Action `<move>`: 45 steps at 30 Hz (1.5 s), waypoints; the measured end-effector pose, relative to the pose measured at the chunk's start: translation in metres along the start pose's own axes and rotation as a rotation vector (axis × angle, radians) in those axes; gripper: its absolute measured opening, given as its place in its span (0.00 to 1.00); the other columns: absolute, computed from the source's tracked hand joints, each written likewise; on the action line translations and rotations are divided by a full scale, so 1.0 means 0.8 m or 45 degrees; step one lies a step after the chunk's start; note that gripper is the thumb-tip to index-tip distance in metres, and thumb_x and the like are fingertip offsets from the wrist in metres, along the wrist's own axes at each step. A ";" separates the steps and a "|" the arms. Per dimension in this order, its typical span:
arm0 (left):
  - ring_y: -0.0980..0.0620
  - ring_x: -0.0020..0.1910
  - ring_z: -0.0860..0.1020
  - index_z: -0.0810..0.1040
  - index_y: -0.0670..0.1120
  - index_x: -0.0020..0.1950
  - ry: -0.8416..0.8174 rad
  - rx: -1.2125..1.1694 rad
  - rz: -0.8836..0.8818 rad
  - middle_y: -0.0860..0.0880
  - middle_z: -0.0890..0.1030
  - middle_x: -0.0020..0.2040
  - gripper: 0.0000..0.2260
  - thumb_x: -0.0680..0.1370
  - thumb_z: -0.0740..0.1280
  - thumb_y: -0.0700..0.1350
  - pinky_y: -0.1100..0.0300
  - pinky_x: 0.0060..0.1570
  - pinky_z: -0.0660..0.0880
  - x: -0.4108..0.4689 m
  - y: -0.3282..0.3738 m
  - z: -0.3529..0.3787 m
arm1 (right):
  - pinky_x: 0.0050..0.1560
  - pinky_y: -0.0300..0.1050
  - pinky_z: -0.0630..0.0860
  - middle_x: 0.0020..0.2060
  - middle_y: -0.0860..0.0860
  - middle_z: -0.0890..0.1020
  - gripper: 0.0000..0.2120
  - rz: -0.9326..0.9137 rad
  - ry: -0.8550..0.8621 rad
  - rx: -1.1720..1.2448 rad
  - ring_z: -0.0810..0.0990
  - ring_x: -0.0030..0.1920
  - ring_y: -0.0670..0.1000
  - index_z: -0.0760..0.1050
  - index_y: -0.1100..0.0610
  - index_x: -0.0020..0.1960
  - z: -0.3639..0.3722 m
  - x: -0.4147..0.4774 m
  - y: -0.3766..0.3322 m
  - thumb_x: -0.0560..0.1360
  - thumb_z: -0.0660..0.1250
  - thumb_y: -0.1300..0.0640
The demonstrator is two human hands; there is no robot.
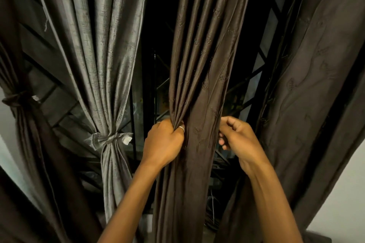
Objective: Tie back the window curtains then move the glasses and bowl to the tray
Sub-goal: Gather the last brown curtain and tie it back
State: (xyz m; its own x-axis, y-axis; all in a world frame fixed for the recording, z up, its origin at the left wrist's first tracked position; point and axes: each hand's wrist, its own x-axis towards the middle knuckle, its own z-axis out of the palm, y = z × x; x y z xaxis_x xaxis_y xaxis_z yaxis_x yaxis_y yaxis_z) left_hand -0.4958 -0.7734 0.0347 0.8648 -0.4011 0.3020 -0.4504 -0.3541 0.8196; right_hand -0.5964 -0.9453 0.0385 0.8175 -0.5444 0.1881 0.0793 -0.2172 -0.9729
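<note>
A dark brown curtain [203, 77] hangs in the middle, gathered into folds. My left hand [165, 142] grips its left folds in a fist, with a ring on one finger. At the curtain's right edge my right hand [236, 136] has its fingers curled round the fabric. To the left, a silver-grey curtain [102, 65] is tied back with a knotted grey band [110, 138]. At the far left, a dark curtain [23, 128] is tied with a dark band [13, 99]. No glasses, bowl or tray are in view.
Another dark brown curtain [312, 94] hangs loose on the right. A dark window with a black metal grille [248, 85] shows between the curtains. A pale wall [343, 193] appears at the lower right.
</note>
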 end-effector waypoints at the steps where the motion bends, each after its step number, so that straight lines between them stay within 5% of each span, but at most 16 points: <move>1: 0.46 0.36 0.78 0.73 0.47 0.38 0.009 0.045 0.017 0.48 0.78 0.37 0.15 0.82 0.61 0.53 0.53 0.36 0.73 -0.001 0.000 0.002 | 0.28 0.35 0.73 0.29 0.45 0.77 0.12 0.011 0.038 0.063 0.76 0.28 0.43 0.84 0.49 0.46 0.003 -0.007 -0.001 0.83 0.63 0.55; 5: 0.54 0.33 0.74 0.68 0.53 0.36 0.124 0.162 0.099 0.54 0.75 0.36 0.14 0.81 0.62 0.51 0.59 0.31 0.66 -0.005 0.005 0.006 | 0.34 0.44 0.82 0.29 0.48 0.79 0.07 0.117 0.135 0.572 0.86 0.35 0.52 0.79 0.53 0.58 0.023 -0.038 -0.013 0.83 0.63 0.57; 9: 0.53 0.41 0.71 0.69 0.56 0.44 0.170 0.129 0.122 0.53 0.73 0.51 0.07 0.81 0.63 0.52 0.58 0.39 0.67 -0.009 0.005 0.011 | 0.53 0.61 0.83 0.34 0.56 0.83 0.07 0.107 0.180 1.033 0.86 0.50 0.65 0.75 0.58 0.59 0.050 -0.065 -0.019 0.83 0.61 0.63; 12: 0.50 0.46 0.74 0.71 0.49 0.63 0.161 0.108 0.109 0.51 0.72 0.59 0.15 0.79 0.64 0.54 0.55 0.43 0.69 -0.010 0.003 0.013 | 0.66 0.64 0.73 0.41 0.56 0.85 0.06 0.020 0.198 0.980 0.85 0.56 0.60 0.75 0.55 0.54 0.070 -0.075 -0.018 0.83 0.61 0.63; 14: 0.51 0.48 0.75 0.68 0.49 0.66 0.192 0.040 0.131 0.51 0.73 0.60 0.20 0.78 0.66 0.55 0.54 0.44 0.71 -0.011 0.002 0.011 | 0.69 0.64 0.71 0.45 0.57 0.86 0.08 -0.011 0.159 0.941 0.84 0.59 0.58 0.77 0.52 0.51 0.080 -0.078 -0.017 0.82 0.61 0.62; 23: 0.60 0.30 0.74 0.63 0.59 0.44 0.222 -0.069 0.209 0.55 0.74 0.36 0.16 0.74 0.71 0.55 0.66 0.25 0.64 -0.012 -0.007 0.001 | 0.68 0.53 0.69 0.61 0.53 0.84 0.16 -0.194 -0.034 0.731 0.80 0.65 0.51 0.81 0.51 0.60 0.098 -0.076 -0.013 0.79 0.58 0.56; 28: 0.49 0.46 0.83 0.75 0.50 0.55 -0.145 -0.303 0.286 0.49 0.84 0.47 0.15 0.73 0.76 0.48 0.46 0.48 0.81 -0.006 -0.020 -0.011 | 0.69 0.53 0.70 0.61 0.57 0.83 0.20 -0.242 -0.066 0.720 0.79 0.65 0.55 0.80 0.53 0.64 0.096 -0.071 -0.005 0.76 0.58 0.56; 31: 0.56 0.40 0.80 0.75 0.54 0.50 -0.293 -0.392 0.300 0.54 0.81 0.40 0.15 0.70 0.76 0.57 0.58 0.42 0.78 -0.010 -0.025 -0.019 | 0.72 0.58 0.69 0.62 0.57 0.83 0.21 -0.280 -0.121 0.646 0.78 0.67 0.56 0.79 0.52 0.66 0.095 -0.069 -0.003 0.76 0.59 0.57; 34: 0.57 0.45 0.80 0.78 0.48 0.57 -0.428 -0.652 0.297 0.55 0.81 0.44 0.19 0.70 0.74 0.56 0.64 0.47 0.77 -0.014 -0.029 -0.022 | 0.74 0.60 0.67 0.63 0.57 0.82 0.23 -0.322 -0.156 0.601 0.77 0.69 0.55 0.77 0.51 0.68 0.096 -0.067 0.000 0.76 0.58 0.59; 37: 0.56 0.48 0.79 0.82 0.47 0.53 -0.416 -0.824 0.285 0.52 0.80 0.45 0.18 0.75 0.68 0.60 0.63 0.53 0.77 -0.018 -0.029 -0.026 | 0.68 0.42 0.72 0.65 0.50 0.82 0.24 -0.363 -0.142 0.514 0.76 0.69 0.46 0.75 0.49 0.70 0.097 -0.065 0.003 0.75 0.58 0.60; 39: 0.56 0.49 0.80 0.83 0.45 0.54 -0.356 -0.802 0.236 0.51 0.81 0.45 0.25 0.76 0.63 0.65 0.60 0.56 0.77 -0.018 -0.028 -0.027 | 0.63 0.34 0.73 0.65 0.45 0.81 0.26 -0.372 -0.168 0.470 0.77 0.68 0.42 0.72 0.51 0.72 0.098 -0.064 0.007 0.76 0.57 0.62; 41: 0.56 0.48 0.81 0.83 0.45 0.53 -0.303 -0.730 0.207 0.51 0.82 0.44 0.27 0.76 0.62 0.68 0.61 0.53 0.76 -0.016 -0.025 -0.027 | 0.65 0.34 0.73 0.67 0.41 0.79 0.29 -0.374 -0.193 0.381 0.74 0.69 0.39 0.69 0.49 0.75 0.100 -0.064 0.011 0.75 0.57 0.63; 45: 0.55 0.47 0.83 0.85 0.50 0.51 -0.271 -0.704 0.198 0.46 0.85 0.46 0.16 0.80 0.63 0.59 0.59 0.52 0.78 -0.009 -0.018 -0.023 | 0.66 0.33 0.71 0.63 0.24 0.74 0.34 -0.411 -0.177 0.136 0.68 0.70 0.31 0.63 0.37 0.76 0.102 -0.061 0.018 0.72 0.63 0.56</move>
State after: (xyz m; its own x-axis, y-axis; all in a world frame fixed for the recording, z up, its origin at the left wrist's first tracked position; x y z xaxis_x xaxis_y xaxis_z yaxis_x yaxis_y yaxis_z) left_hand -0.4918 -0.7497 0.0296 0.7091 -0.5930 0.3815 -0.3368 0.1905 0.9221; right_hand -0.5881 -0.8557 0.0043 0.8094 -0.3449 0.4753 0.3994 -0.2699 -0.8761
